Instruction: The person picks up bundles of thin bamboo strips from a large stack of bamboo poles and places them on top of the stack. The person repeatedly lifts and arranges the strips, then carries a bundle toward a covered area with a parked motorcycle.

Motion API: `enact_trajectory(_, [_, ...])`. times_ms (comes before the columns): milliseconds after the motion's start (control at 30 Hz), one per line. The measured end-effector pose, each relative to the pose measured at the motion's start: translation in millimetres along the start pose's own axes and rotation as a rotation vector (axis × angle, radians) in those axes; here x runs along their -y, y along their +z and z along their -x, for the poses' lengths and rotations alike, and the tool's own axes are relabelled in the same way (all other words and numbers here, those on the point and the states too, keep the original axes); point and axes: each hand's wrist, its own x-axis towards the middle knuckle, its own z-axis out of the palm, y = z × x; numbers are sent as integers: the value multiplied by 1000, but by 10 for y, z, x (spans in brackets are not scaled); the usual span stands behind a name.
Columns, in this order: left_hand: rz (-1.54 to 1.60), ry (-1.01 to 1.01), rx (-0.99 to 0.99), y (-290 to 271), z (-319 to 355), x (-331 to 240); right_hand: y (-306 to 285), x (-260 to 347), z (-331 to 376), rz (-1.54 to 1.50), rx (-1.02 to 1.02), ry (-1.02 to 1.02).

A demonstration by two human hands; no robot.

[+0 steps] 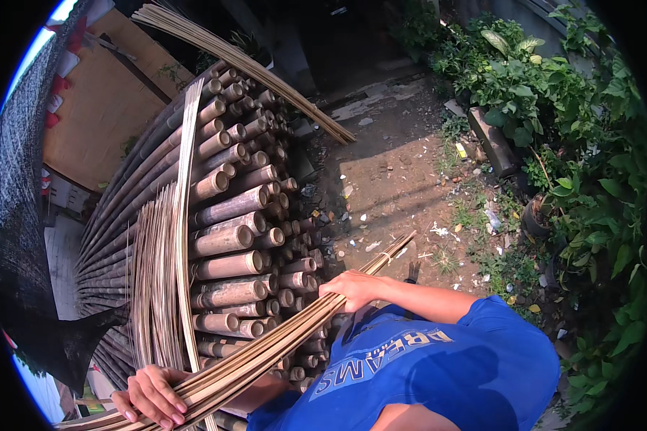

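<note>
A long bundle of thin bamboo strips point(266, 350) runs slantwise from the lower left up to the middle, in front of my blue shirt. My right hand point(351, 289) is closed round it near its upper end, where a thin tie point(387, 255) circles the strips. At the lower left, my left hand point(151, 395) lies over the same bundle with its fingers wrapped down its side; the thumb is hidden. Just beyond the left hand, more bamboo strips point(158, 287) lie on a large stack of bamboo poles point(226, 266), with a pale sheaf of strips point(186, 215) alongside them.
Another long sheaf of strips point(244, 65) rests across the far end of the stack. A dirt path point(381, 179) with litter lies to the right, bordered by leafy plants point(525, 93) and a log-like block point(492, 142). Dark netting point(21, 215) hangs at the left.
</note>
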Motion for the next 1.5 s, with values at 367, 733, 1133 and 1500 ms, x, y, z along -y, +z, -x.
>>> enact_trajectory(367, [-359, -8, -68, -657, -1231, 980, -1093, 195, -1070, -34, -329, -305])
enact_trajectory(733, [-1030, -200, -729, -1726, -649, 1345, -2074, -321, -2625, -197, -436, -279])
enact_trajectory(1133, [-1263, -277, -1113, -1846, 550, 806, -3735, -2707, -3330, -162, -757, 132])
enact_trajectory(1500, [-1370, -103, -1548, -2942, 597, 2423, -5153, -5549, -4693, -257, -475, 224])
